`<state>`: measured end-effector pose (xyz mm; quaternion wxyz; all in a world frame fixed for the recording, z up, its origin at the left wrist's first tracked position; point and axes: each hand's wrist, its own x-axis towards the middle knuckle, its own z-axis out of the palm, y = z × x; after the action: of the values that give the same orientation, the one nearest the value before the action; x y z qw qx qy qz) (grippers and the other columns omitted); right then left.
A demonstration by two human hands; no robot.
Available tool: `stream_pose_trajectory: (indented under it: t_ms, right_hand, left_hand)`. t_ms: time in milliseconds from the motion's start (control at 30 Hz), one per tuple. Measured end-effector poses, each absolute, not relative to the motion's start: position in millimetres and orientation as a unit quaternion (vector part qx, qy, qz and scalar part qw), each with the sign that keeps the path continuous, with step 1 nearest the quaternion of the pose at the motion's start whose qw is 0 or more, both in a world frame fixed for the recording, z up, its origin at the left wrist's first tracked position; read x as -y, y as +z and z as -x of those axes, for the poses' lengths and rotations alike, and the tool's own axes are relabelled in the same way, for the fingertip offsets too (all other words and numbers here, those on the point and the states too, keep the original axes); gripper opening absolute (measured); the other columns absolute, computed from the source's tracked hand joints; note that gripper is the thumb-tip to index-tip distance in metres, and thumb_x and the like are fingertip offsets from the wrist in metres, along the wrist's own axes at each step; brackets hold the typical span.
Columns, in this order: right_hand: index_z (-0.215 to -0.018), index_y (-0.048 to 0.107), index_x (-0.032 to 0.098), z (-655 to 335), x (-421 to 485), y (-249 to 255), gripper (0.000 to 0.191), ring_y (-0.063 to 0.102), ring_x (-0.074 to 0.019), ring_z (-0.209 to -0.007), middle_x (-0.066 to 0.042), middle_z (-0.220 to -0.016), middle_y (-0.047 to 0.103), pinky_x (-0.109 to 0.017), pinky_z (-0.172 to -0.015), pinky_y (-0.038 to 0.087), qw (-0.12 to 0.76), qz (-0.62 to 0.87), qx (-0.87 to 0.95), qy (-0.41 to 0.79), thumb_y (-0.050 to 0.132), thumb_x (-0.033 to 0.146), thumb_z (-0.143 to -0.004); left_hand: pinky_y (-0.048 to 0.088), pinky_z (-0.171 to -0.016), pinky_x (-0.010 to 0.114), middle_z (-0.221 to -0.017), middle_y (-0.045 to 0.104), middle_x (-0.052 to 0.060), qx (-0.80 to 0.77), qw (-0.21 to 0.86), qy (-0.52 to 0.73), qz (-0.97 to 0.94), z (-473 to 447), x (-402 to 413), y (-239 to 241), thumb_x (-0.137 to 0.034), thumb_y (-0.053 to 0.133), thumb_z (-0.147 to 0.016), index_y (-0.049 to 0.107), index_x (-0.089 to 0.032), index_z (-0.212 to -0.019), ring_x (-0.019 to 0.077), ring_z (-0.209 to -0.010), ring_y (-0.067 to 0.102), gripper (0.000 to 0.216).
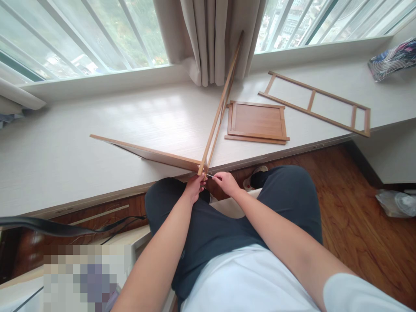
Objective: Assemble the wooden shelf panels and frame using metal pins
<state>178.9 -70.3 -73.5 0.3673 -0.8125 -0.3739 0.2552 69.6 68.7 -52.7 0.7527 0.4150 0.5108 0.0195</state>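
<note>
My left hand (194,188) is closed around the near end of a ladder-like wooden frame (216,117), which stands on its edge and slants away toward the curtain. A wooden panel (152,155) meets this frame at the same near end and runs off to the left, also on edge. With its fingertips pinched, my right hand (226,183) holds a thin metal tool (210,175) pointed at the joint; its exact kind is too small to tell. The fingers partly hide the joint.
The white window ledge (65,143) carries stacked wooden panels (258,121) and another flat ladder-like frame (312,102). A patterned bag (393,60) sits at the far right. Curtains (208,39) hang behind. A clear plastic bag (396,203) lies at the right; a black strap (65,226) crosses at left.
</note>
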Motion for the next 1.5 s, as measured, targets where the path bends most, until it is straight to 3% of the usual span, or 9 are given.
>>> stream_pose_trajectory:
  t_ms: [167, 300, 467, 733, 1267, 1500]
  right_hand:
    - [-0.086, 0.076, 0.021, -184, 68, -66, 0.021, 0.066, -0.0200, -0.087, -0.009, -0.093, 0.075, -0.028, -0.080, 0.045, 0.280, 0.842, 0.415, 0.200, 0.059, 0.027, -0.096]
    - [-0.081, 0.076, 0.019, -184, 64, -67, 0.019, 0.065, -0.0168, -0.071, -0.004, -0.076, 0.073, -0.026, -0.072, 0.046, 0.380, 0.814, 0.338, 0.281, 0.062, 0.025, -0.092]
    - [-0.071, 0.071, 0.015, -182, 60, -70, 0.016, 0.046, -0.0091, -0.042, 0.003, -0.051, 0.056, -0.022, -0.048, 0.043, 0.534, 0.691, 0.083, 0.481, 0.067, 0.025, -0.083]
    - [-0.073, 0.070, 0.013, -186, 59, -68, 0.019, 0.044, -0.0066, -0.042, 0.002, -0.051, 0.055, -0.027, -0.055, 0.057, 0.559, 0.618, 0.016, 0.553, 0.072, 0.030, -0.079]
    - [-0.070, 0.066, 0.016, -178, 60, -74, 0.018, 0.047, -0.0087, -0.043, 0.004, -0.052, 0.057, -0.021, -0.046, 0.039, 0.541, 0.701, 0.104, 0.454, 0.068, 0.032, -0.079]
    - [-0.073, 0.072, 0.019, -177, 65, -72, 0.022, 0.058, -0.0144, -0.059, -0.001, -0.062, 0.067, -0.025, -0.062, 0.041, 0.439, 0.805, 0.261, 0.301, 0.062, 0.034, -0.086]
  left_hand:
    - [0.036, -0.053, 0.020, -0.086, 0.072, 0.006, -0.510, 0.751, 0.016, -0.419, -69, -69, -56, -0.040, 0.081, -0.071, 0.071, -0.018, -0.084, 0.0104, -0.064, 0.055, 0.028]
    - [0.036, -0.052, 0.019, -0.088, 0.072, 0.007, -0.509, 0.749, 0.015, -0.424, -70, -69, -55, -0.041, 0.081, -0.071, 0.071, -0.018, -0.085, 0.0106, -0.064, 0.055, 0.028]
    - [0.036, -0.052, 0.019, -0.088, 0.073, 0.007, -0.510, 0.748, 0.013, -0.425, -70, -68, -54, -0.042, 0.082, -0.070, 0.070, -0.019, -0.085, 0.0111, -0.065, 0.056, 0.030]
    - [0.036, -0.053, 0.020, -0.088, 0.073, 0.007, -0.514, 0.745, 0.017, -0.426, -70, -68, -53, -0.041, 0.082, -0.070, 0.071, -0.018, -0.084, 0.0119, -0.066, 0.057, 0.030]
    - [0.035, -0.053, 0.020, -0.085, 0.071, 0.005, -0.514, 0.741, 0.021, -0.432, -71, -68, -52, -0.042, 0.083, -0.069, 0.070, -0.018, -0.084, 0.0103, -0.064, 0.055, 0.031]
    - [0.035, -0.053, 0.020, -0.085, 0.072, 0.006, -0.509, 0.743, 0.023, -0.433, -71, -68, -53, -0.043, 0.083, -0.067, 0.071, -0.018, -0.083, 0.0108, -0.064, 0.055, 0.032]
